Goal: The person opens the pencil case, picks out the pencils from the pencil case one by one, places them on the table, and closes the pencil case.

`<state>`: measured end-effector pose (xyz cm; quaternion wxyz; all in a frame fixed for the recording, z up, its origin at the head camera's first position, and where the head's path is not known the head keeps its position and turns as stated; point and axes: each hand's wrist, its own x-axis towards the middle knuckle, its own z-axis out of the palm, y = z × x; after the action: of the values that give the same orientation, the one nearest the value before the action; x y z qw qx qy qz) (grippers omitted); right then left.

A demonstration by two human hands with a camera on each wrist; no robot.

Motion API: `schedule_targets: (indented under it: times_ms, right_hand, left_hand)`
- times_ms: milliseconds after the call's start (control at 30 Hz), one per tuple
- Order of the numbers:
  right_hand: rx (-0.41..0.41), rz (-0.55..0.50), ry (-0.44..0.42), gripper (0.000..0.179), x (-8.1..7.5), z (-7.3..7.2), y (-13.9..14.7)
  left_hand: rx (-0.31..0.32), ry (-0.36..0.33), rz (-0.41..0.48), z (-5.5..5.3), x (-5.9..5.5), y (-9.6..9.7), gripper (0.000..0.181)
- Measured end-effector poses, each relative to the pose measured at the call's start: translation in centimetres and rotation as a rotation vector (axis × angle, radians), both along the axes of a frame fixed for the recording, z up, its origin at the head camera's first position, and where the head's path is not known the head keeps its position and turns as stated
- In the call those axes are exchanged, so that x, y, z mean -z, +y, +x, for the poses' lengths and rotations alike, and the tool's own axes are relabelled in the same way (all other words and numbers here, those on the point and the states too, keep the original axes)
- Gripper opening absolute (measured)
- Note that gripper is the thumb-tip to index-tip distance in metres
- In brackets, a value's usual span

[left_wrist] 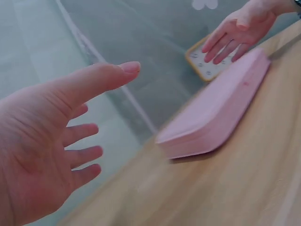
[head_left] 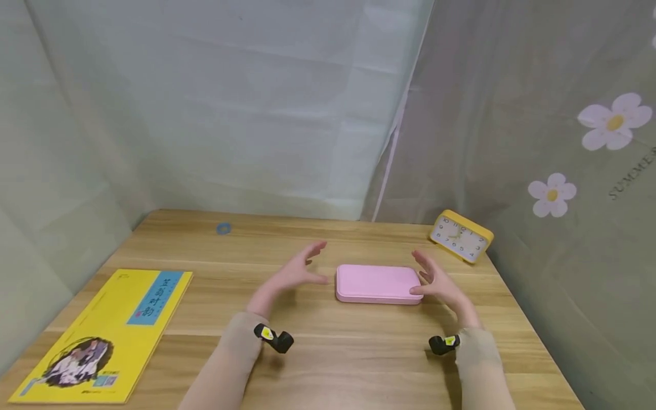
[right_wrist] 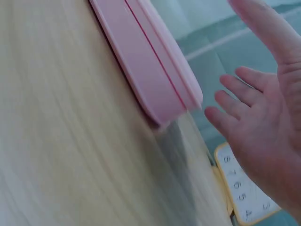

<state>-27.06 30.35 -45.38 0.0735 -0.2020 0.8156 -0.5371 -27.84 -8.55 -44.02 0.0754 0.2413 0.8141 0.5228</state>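
A pink rectangular case with rounded corners lies flat on the wooden table, its lid down. To its left, my left hand is spread with thumb and fingers apart, holding nothing; the left wrist view shows a gap between that hand and the case. On the other side, my right hand hovers at the right end of the case, thumb and fingers parted. In the right wrist view the fingers look clear of the case.
A yellow alarm clock stands at the back right corner of the table. On the left lies a yellow book with a blue title strip. A small blue ring sits near the back edge. Curtains hang behind.
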Motion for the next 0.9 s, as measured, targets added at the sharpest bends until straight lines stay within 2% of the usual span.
schedule_targets:
  times_ms: [267, 433, 633, 900]
  right_hand:
    - [-0.072, -0.017, -0.105, 0.108, 0.7, 0.2, 1.2]
    - [-0.130, -0.064, -0.140, 0.110, 1.7, 0.1, 1.3]
    - [-0.148, -0.075, -0.152, 0.113, 2.7, 0.1, 1.5]
    - [-0.129, -0.032, -0.143, 0.111, 2.9, 0.1, 1.4]
  left_hand:
    - [-0.011, -0.101, -0.028, 0.3, 1.8, 2.5, 0.120]
    - [-0.007, -0.134, -0.017, 0.7, 2.5, 3.3, 0.119]
    - [-0.020, -0.132, -0.002, 0.8, 3.4, 4.0, 0.115]
    - [0.019, -0.101, -0.031, 0.4, 4.3, 5.0, 0.108]
